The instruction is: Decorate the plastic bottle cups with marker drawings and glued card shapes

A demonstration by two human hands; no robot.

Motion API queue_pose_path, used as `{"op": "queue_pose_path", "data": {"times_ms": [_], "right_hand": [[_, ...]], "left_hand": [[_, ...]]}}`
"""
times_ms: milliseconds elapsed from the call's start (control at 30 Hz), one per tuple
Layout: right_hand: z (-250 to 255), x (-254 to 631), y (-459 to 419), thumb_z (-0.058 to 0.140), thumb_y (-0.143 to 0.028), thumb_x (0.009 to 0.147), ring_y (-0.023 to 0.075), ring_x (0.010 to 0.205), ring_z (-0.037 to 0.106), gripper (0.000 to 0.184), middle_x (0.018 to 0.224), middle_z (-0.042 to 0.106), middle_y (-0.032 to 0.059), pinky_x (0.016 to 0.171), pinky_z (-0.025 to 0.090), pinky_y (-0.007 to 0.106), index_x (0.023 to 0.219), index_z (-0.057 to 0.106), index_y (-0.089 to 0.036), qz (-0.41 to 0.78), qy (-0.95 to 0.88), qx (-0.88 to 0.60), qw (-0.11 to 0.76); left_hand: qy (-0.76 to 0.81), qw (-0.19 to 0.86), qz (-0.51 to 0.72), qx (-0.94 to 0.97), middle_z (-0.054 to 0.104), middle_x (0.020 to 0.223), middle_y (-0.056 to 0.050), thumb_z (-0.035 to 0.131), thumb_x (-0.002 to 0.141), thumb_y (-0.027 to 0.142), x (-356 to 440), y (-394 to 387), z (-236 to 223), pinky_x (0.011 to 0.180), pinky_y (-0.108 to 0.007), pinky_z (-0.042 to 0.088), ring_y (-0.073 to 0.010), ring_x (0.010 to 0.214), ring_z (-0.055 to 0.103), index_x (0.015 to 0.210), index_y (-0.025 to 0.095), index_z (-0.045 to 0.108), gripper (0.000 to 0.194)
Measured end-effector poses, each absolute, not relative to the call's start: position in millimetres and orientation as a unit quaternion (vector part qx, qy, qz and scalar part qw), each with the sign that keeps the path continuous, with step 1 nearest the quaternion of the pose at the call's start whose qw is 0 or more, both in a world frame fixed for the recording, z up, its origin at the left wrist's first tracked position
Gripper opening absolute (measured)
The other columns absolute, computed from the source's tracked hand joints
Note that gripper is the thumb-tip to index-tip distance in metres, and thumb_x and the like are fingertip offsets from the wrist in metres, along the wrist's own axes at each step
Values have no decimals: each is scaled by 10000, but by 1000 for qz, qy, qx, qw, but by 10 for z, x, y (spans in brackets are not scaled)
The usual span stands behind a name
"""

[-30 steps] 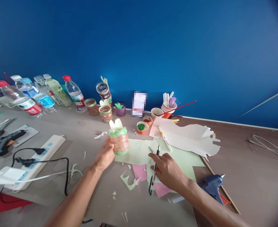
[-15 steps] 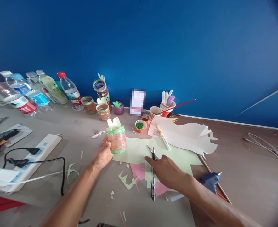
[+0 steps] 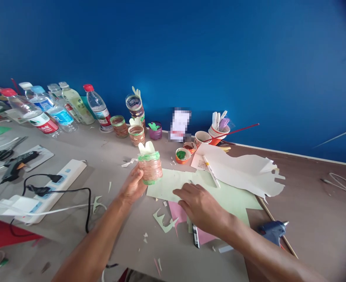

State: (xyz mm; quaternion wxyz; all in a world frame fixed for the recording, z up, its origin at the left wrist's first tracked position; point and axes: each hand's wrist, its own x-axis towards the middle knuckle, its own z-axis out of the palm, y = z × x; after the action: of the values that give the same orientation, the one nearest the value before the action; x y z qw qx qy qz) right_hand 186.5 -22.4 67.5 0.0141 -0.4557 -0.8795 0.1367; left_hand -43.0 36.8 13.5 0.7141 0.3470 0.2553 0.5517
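My left hand (image 3: 133,186) is wrapped round a small jar (image 3: 150,169) bound in brown string with green bands and pale paper leaves on top, held upright just above the table. My right hand (image 3: 200,207) lies flat, fingers stretched out to the left, on a light green paper sheet (image 3: 234,197). A black pen (image 3: 195,236) lies under its palm, with only the lower end showing. Pink paper (image 3: 177,211) pokes out beneath the green sheet.
Similar string-wrapped jars (image 3: 136,135), water bottles (image 3: 61,113), paint pots (image 3: 182,155) and a cup of tools (image 3: 218,133) line the blue wall. White paper (image 3: 240,170) with a marker (image 3: 211,171) lies right. A blue glue gun (image 3: 272,230), a black glue gun (image 3: 17,164), scissors (image 3: 2,153) and a power strip (image 3: 52,192) are around.
My right hand lowered the pen onto the paper and flattened over it, fingers now stretched out. The left hand keeps hold of the jar; the view shifted slightly.
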Motion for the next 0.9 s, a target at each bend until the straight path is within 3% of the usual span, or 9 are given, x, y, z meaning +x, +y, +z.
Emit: {"op": "queue_pose_path", "data": {"times_ms": [200,467,667,900], "right_hand": [[511,1513,-174,517,-123,897,243,931,605,177,981,660,103,803,426,341,924,689,-154,149,-889,-427,-65],[344,1402,-132,571,-39,786,266,979,589,219,961,664,125,846,425,350,952,679,-133,138,-907,-381,-116],[374,1359,-72,590,-35,763,263,980,604,258,989,676,130,857,424,340,989,678,-122,165,-894,-398,-120],[412,1343,-2,566,-15,745,236,913,628,224,956,689,117,803,425,312,901,672,-135,221,-870,-428,-105]], "left_hand": [[256,709,560,344,712,1118,-127,798,689,532,-401,357,149,982,-425,464,-316,1123,630,1146,143,671,613],[242,706,573,338,714,1129,-101,809,697,496,-392,367,137,975,-379,450,-270,1107,626,1141,159,681,572],[248,707,573,333,717,1114,-97,818,683,496,-393,364,152,967,-387,456,-279,1115,626,1118,168,689,560],[243,709,565,344,707,1154,-108,801,706,497,-409,377,137,983,-387,452,-277,1131,621,1160,162,679,577]]}}
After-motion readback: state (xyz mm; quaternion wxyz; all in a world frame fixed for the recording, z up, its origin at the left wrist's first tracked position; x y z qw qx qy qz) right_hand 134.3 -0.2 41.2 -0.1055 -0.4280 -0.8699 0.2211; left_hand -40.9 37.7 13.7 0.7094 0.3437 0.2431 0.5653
